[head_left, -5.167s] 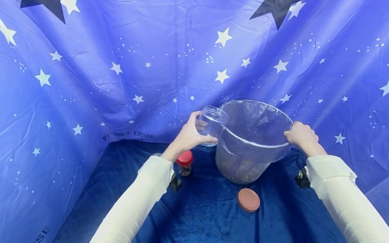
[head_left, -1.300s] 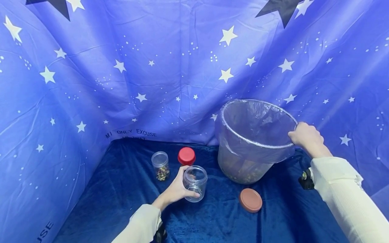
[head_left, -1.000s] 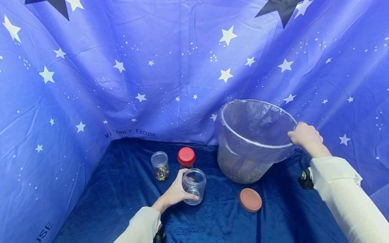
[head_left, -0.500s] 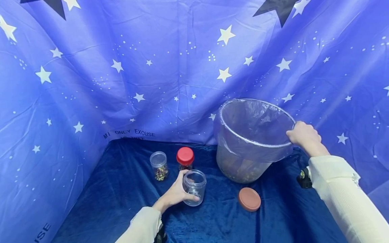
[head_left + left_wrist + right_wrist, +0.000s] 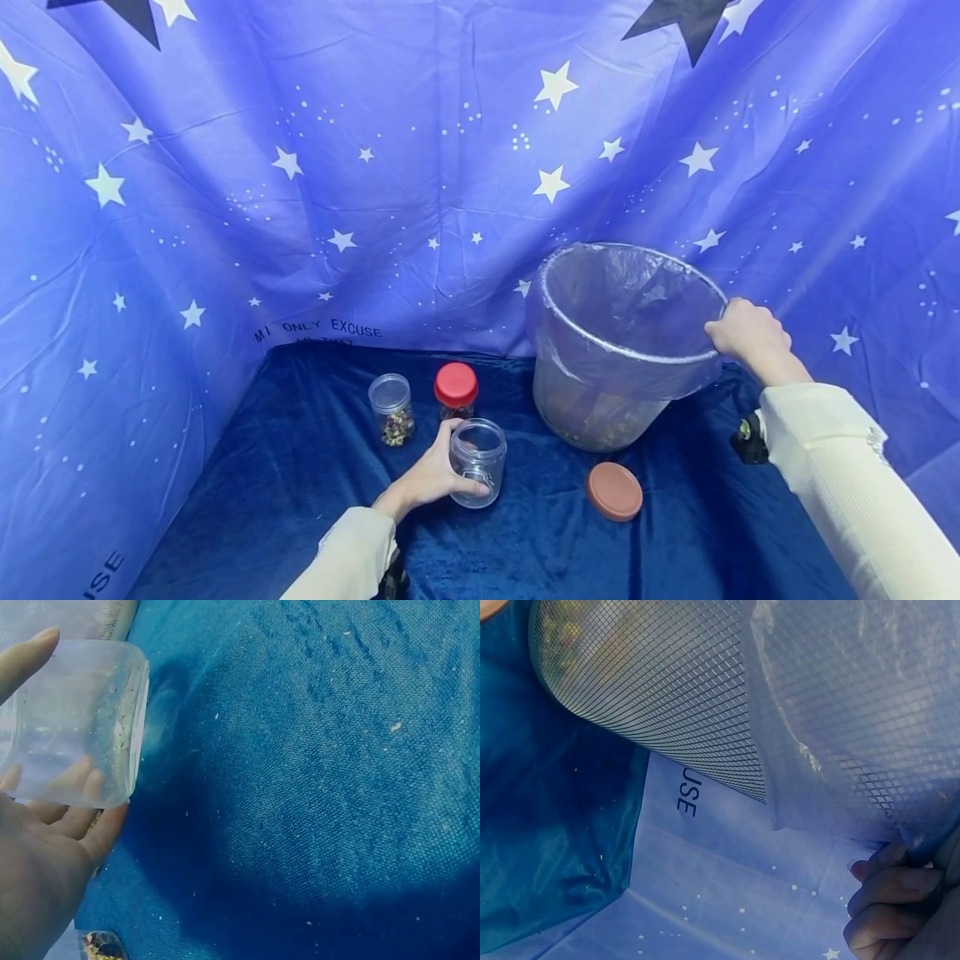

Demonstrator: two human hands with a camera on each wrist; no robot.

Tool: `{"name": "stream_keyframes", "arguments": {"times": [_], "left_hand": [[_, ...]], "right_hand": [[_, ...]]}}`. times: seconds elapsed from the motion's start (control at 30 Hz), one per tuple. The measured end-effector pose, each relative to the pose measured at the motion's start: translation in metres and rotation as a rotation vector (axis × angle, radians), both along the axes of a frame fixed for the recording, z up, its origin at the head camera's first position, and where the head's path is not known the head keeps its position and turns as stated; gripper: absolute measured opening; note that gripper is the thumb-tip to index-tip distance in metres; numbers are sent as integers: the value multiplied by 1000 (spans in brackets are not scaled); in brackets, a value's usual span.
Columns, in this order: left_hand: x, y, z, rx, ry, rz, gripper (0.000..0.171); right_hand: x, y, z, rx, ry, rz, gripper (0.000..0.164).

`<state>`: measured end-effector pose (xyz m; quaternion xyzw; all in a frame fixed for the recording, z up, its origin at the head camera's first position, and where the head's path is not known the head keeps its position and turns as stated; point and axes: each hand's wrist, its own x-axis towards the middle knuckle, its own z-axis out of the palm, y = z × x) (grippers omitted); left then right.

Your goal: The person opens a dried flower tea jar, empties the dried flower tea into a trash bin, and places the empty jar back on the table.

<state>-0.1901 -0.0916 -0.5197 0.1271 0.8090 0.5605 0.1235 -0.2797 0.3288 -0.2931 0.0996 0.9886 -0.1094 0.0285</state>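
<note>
Left hand (image 5: 429, 477) curled round clear cylindrical plastic jar (image 5: 477, 463), mouth up, long axis upright | round brown lid (image 5: 615, 492) right of jar | right hand (image 5: 750, 337) clasps plastic-lined mesh bin (image 5: 573, 412) by its rim, beyond lid

Near the bench's (image 5: 525, 550) back edge, a bin (image 5: 596, 421) is resting right of three jars (image 5: 480, 457); a lid (image 5: 614, 492) is lying before it.

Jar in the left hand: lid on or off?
Off: in the head view, the clear jar has an uncovered mouth, and a brown lid lies apart on the blue cloth.
</note>
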Motion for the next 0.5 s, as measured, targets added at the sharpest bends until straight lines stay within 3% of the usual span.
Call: {"name": "stream_keyframes", "arguments": {"times": [0.5], "left_hand": [[-3,-8,1,-5,2,-92,105]], "right_hand": [[1,-1,0,0,1,1,50]]}}
